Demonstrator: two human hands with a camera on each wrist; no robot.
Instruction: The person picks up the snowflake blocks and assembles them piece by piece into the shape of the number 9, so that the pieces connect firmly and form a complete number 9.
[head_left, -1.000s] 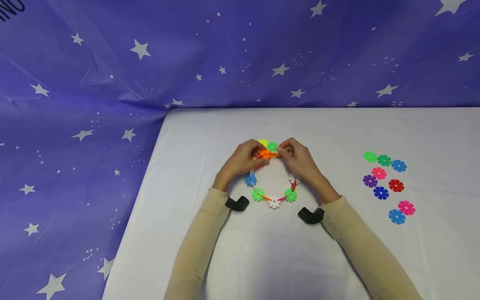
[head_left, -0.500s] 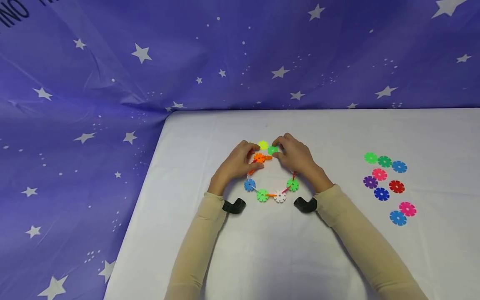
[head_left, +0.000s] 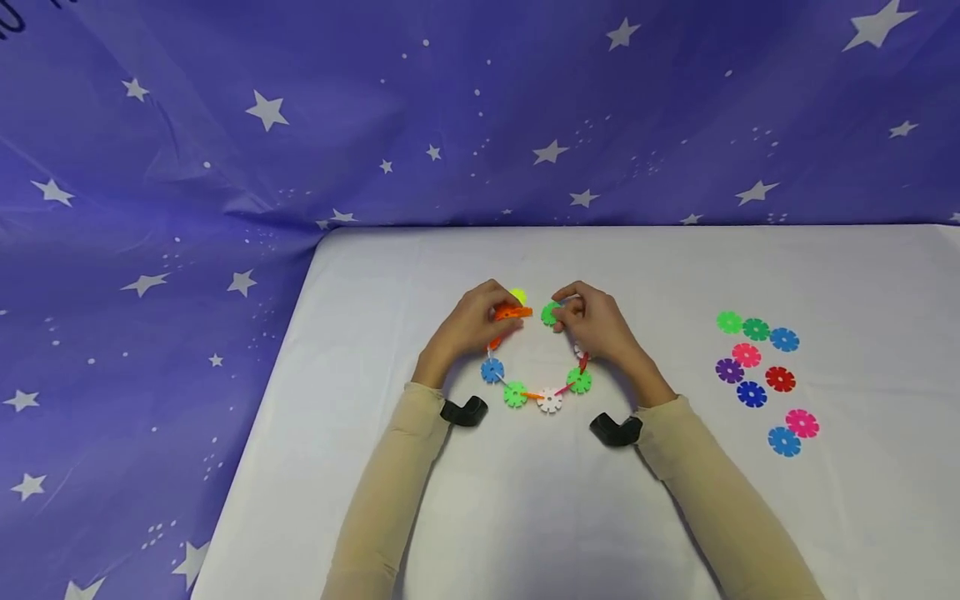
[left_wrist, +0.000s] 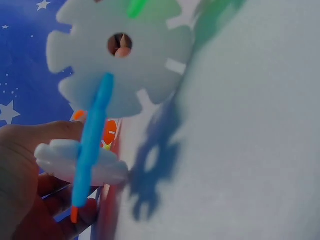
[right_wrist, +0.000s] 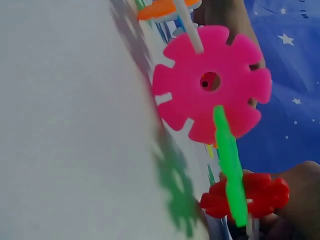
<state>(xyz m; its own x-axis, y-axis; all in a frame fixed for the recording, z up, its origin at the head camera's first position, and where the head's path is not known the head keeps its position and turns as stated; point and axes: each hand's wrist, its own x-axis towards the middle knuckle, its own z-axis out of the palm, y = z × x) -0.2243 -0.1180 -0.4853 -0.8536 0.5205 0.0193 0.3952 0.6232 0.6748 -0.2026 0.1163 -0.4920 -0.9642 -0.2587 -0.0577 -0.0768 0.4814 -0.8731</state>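
Note:
A chain of notched plastic discs curves in a loop on the table, joined edge to edge, with a white disc [head_left: 549, 400] at its front and a blue disc [head_left: 492, 370] on its left. My left hand [head_left: 468, 321] pinches the orange discs [head_left: 512, 312] at the chain's upper left end. Across a small gap, my right hand [head_left: 597, 323] pinches a green disc [head_left: 551, 314] between thumb and fingers. Close up, the left wrist view has a large white disc [left_wrist: 90, 45] slotted with a blue disc [left_wrist: 92, 140]. A pink disc [right_wrist: 235, 65] fills the right wrist view.
A yellow disc [head_left: 518, 296] lies just behind my left fingers. To the right, several loose discs lie flat, among them a red disc [head_left: 780, 379] and a purple disc [head_left: 729, 371]. A purple star-patterned cloth [head_left: 450, 100] hangs behind the white table [head_left: 420, 258].
My right hand has let go of the orange end, taken the green disc from beside the yellow one, and drawn it nearer. My left hand keeps the orange discs, now turned edge-on.

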